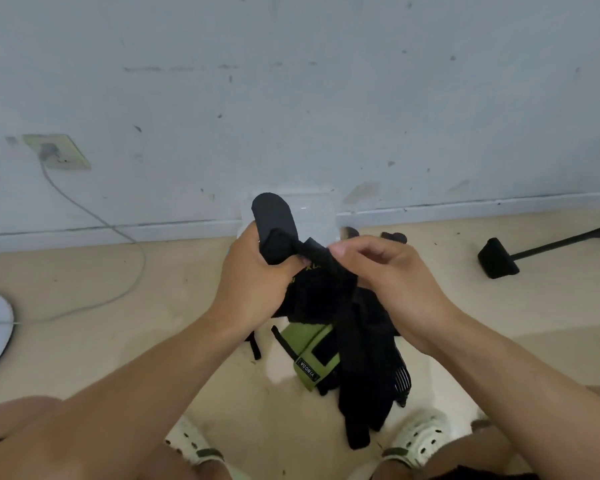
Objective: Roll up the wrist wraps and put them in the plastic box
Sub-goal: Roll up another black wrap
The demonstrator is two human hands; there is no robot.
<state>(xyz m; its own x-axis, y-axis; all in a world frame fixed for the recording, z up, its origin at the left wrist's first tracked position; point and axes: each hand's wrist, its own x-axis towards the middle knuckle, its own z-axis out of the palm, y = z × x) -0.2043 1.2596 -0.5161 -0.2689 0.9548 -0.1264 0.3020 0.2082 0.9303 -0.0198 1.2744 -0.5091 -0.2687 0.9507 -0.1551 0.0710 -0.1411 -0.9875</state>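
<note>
The left hand (257, 282) is closed around one end of a long black fabric wrist wrap (312, 289), its rounded tab sticking up above the fist. The right hand (392, 282) pinches the same wrap just beside it, thumb and fingers closed; the tail hangs below both hands toward the floor. The clear plastic box (312, 209) stands just beyond the hands. Rolling well probably means keeping the strap flat and taut, edges aligned, winding tightly from the held end.

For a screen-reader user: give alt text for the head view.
Both hands, left and right, hold a black wrist wrap above a tan floor, its loose end hanging down. A green wrap lies below; a clear plastic box stands by the wall.
</note>
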